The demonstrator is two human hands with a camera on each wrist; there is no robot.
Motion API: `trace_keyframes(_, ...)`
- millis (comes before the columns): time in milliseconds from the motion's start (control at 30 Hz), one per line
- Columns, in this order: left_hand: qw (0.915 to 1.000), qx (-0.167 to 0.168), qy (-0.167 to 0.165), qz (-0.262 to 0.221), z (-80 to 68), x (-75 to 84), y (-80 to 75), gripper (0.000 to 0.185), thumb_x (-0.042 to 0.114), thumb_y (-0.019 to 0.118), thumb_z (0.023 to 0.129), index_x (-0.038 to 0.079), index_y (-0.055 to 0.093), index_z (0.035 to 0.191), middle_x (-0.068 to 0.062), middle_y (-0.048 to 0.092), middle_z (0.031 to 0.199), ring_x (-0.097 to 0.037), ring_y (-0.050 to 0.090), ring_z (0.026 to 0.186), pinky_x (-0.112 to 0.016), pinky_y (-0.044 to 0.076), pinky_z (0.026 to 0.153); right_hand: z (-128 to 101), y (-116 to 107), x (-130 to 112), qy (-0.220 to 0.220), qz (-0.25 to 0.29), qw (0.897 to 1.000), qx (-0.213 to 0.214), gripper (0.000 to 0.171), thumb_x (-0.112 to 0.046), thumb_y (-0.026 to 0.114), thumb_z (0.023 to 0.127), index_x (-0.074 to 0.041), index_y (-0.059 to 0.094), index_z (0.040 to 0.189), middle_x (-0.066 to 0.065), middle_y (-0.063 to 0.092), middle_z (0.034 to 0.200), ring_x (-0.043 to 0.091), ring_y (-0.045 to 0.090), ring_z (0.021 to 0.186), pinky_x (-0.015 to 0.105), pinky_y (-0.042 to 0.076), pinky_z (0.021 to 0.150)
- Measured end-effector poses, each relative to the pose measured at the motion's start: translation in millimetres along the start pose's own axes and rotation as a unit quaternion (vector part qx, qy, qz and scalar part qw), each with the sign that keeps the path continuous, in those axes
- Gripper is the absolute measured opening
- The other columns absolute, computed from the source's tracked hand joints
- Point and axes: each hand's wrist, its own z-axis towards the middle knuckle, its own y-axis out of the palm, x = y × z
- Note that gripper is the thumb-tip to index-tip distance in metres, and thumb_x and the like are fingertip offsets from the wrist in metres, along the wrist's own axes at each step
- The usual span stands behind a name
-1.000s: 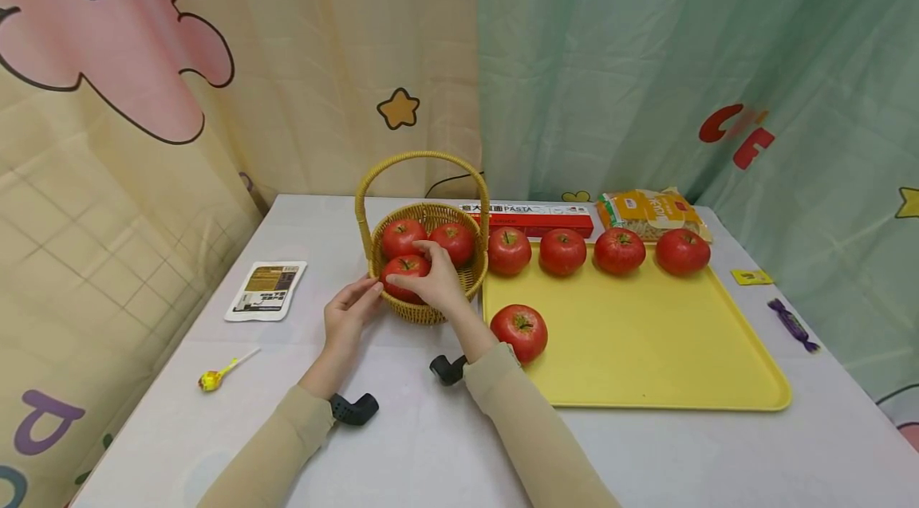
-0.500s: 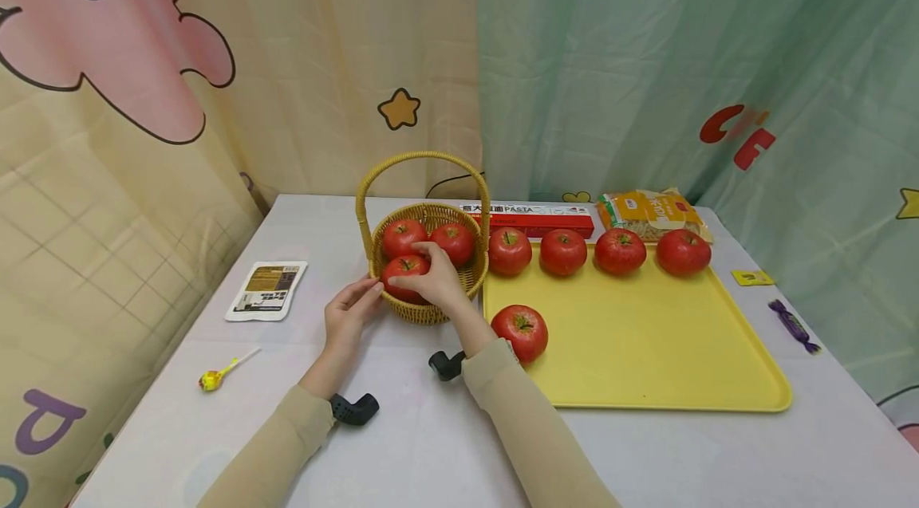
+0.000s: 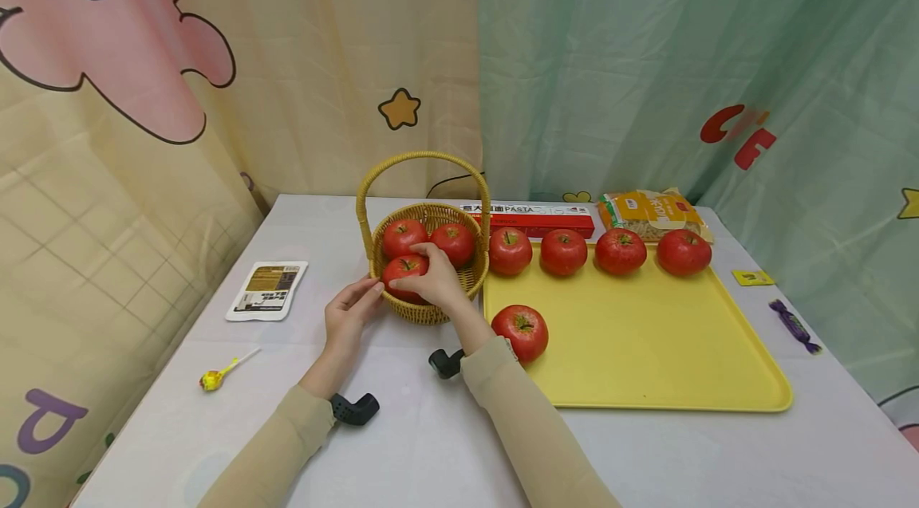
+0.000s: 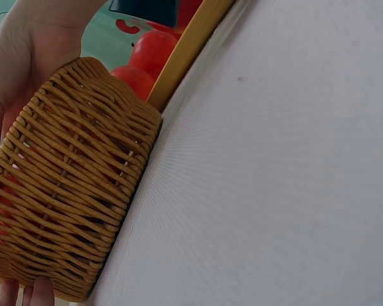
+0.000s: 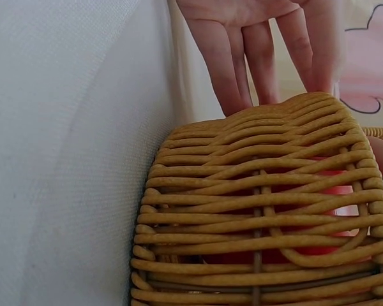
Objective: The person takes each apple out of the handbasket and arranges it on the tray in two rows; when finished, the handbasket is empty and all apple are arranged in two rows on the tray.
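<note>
In the head view a wicker basket (image 3: pixel 424 312) with a tall handle stands left of the tray and holds three red apples. My right hand (image 3: pixel 439 281) grips the front apple (image 3: pixel 402 273), thumb on its near side and fingertips on its far side. The back-left apple (image 3: pixel 404 237) and back-right apple (image 3: pixel 454 243) lie behind it. My left hand (image 3: pixel 350 315) touches the basket's left side, its fingers fairly straight against the weave in the right wrist view. The left wrist view shows the basket's side wall (image 4: pixel 70 178) close up, with red showing through the gaps.
A yellow tray (image 3: pixel 660 340) lies on the right, with apples (image 3: pixel 563 252) along its back edge and one apple (image 3: pixel 520 333) at front left. Behind are a pasta box (image 3: pixel 538 221) and an orange bag (image 3: pixel 653 213). A white packet (image 3: pixel 267 290) and lollipop (image 3: pixel 222 372) lie left; candies (image 3: pixel 793 326) lie right.
</note>
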Motion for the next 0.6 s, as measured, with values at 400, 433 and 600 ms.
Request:
trace_keyframes(400,0.9999,-0.010,-0.004,0.005,0.3,-0.2,-1.5,0.020,0.009,0.072,0.083,0.004,0.068,0.101,-0.010,0.059,0.122,-0.010,0.063,0.094,-0.028,0.054,0.084,-0.2,2.5,1.3,-0.015,-0.032,0.999,0.013,0.066,-0.027,0.082,0.072,-0.015,0.048,0.128,0.010,0.046,0.130,0.027,0.046,0.119,0.047,0.044,0.099)
trace_keyframes(433,0.9999,-0.010,-0.004,0.005,0.3,-0.2,-1.7,0.021,0.009,0.072,0.083,0.002,0.068,0.103,-0.010,0.059,0.122,-0.010,0.063,0.095,-0.028,0.054,0.084,-0.2,3.0,1.6,-0.018,-0.034,0.999,0.015,0.066,-0.027,0.082,0.072,-0.015,0.048,0.128,0.010,0.046,0.129,0.027,0.046,0.119,0.047,0.044,0.099)
trace_keyframes(600,1.0000,-0.005,0.000,0.005,-0.4,0.0,-0.9,0.021,0.009,0.073,0.082,0.003,0.068,0.102,-0.008,0.061,0.119,-0.009,0.064,0.092,-0.029,0.055,0.083,-0.8,5.0,2.0,-0.028,-0.044,0.998,0.025,0.066,-0.027,0.082,0.072,-0.014,0.049,0.127,0.010,0.048,0.126,0.026,0.048,0.116,0.046,0.046,0.098)
